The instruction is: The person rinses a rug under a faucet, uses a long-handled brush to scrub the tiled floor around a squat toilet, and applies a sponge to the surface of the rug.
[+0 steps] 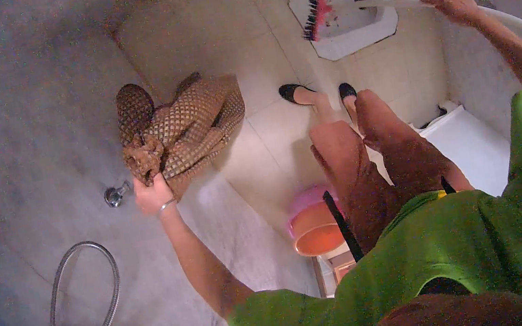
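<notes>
My right hand is wrapped round the white handle of a long scrub brush. Its pink head with black bristles is over the left part of a white squat toilet set in the floor. The handle's pink end sticks out past my hand on the right. At the left, my left hand closes on the bunched end of a brown cloth with a diamond-grid pattern. Folds of the cloth hang away from the hand, and I cannot tell what kind of article it is. Some of my fingers are hidden by it.
Close to my left hand, a round metal fitting sits on the grey wall. Lower left hangs a looped metal shower hose. An orange basin and a pink one stand near my legs. A white panel-like object is at my right.
</notes>
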Motion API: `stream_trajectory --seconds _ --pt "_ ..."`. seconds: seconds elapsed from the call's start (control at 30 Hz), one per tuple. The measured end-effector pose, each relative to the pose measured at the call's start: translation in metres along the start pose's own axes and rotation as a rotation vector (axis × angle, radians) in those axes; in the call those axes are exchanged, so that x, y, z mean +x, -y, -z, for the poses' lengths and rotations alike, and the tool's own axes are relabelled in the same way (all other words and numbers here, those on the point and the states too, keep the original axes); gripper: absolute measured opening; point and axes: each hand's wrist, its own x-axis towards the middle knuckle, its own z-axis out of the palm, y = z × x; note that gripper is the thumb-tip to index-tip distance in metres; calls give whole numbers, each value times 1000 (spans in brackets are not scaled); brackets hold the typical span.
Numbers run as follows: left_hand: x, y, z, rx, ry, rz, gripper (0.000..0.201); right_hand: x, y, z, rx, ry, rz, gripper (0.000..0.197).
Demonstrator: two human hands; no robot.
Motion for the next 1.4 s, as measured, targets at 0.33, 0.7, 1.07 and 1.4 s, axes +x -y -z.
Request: stream_trajectory --seconds 0.33,0.7,1.07,1.4 --pt "-21 16 -29 139 135 148 43 107 71 43 220 -259 39 41" --pt "-38 38 -97 -8 86 388 55 -91 59 -35 58 23 -125 36" --pt "-355 125 49 -214 381 66 49 -401 93 -43 445 -83 -315 36" --pt "-853 271 295 -247 677 469 39 -535 65 -159 415 -53 -162 41"
